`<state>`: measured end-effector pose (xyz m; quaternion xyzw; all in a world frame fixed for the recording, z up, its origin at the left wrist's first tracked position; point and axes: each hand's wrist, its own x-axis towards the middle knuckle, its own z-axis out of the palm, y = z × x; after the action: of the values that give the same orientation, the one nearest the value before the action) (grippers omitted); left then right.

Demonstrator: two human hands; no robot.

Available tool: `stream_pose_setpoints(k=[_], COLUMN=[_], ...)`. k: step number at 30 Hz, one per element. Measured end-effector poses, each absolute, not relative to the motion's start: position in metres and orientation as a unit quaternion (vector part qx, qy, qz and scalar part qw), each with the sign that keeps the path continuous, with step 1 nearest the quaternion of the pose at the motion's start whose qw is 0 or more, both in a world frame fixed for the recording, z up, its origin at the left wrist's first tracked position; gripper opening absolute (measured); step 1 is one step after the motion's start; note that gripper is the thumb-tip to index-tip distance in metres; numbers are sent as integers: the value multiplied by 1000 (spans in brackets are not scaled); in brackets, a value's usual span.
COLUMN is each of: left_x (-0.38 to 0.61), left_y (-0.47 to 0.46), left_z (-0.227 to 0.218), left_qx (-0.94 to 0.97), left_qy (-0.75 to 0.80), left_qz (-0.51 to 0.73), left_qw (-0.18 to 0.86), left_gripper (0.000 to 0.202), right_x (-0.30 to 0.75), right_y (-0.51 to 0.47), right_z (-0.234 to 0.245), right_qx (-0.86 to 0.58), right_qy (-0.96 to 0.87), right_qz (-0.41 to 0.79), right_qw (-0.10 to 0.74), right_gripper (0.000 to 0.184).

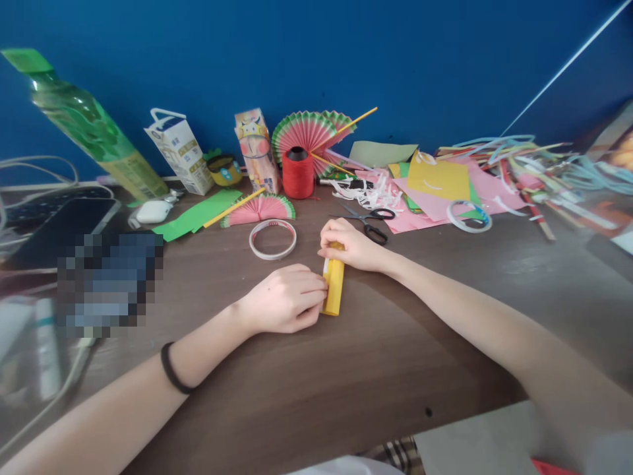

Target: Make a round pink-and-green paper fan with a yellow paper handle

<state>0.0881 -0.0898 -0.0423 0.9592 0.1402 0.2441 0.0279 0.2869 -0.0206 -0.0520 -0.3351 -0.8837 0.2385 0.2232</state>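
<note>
1. The brown table fills the view. Craft things crowd its far edge, and the near middle holds only the two hands and their work.
2. A green bottle leans at far left. A milk carton stands to its right.
3. A heap of pink and yellow sheets and loose strips spreads over the far right.
4. The left hand lies in the near centre with its fingers curled in. Its fingertips are closed against the left long edge of the folded yellow paper.
5. The right hand is just beyond, fingers bent down over the far end of the same paper and gripping it there.
6. Two finished pink-and-green fans sit further off. One fan is open behind the red thread spool, and a smaller fan lies flat with a yellow stick.
7. A tape ring lies just left of the right hand, and scissors lie just beyond it.
8. The yellow paper rests on the table between the hands, already a narrow, thick strip. A white strip, perhaps tape, shows on its far left edge.
9. Judging by this, the folding looks done or nearly so. The strip is not spread open and carries no stick, unlike the fans beyond.
</note>
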Motion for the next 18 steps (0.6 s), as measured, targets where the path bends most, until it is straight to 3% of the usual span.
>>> stream_pose_setpoints(k=[10, 18], left_x=[88, 88], left_y=[-90, -88], left_z=[-42, -44], left_qx=[956, 940], left_qy=[139, 208], left_qz=[256, 270], left_qw=[32, -5], left_gripper=[19, 23], right_x=[286, 286], right_y=[-24, -25], right_z=[-53, -51], right_qx=[-341, -338], right_qy=[-883, -884], right_qz=[215, 209], right_qw=[241, 247], right_gripper=[20, 23])
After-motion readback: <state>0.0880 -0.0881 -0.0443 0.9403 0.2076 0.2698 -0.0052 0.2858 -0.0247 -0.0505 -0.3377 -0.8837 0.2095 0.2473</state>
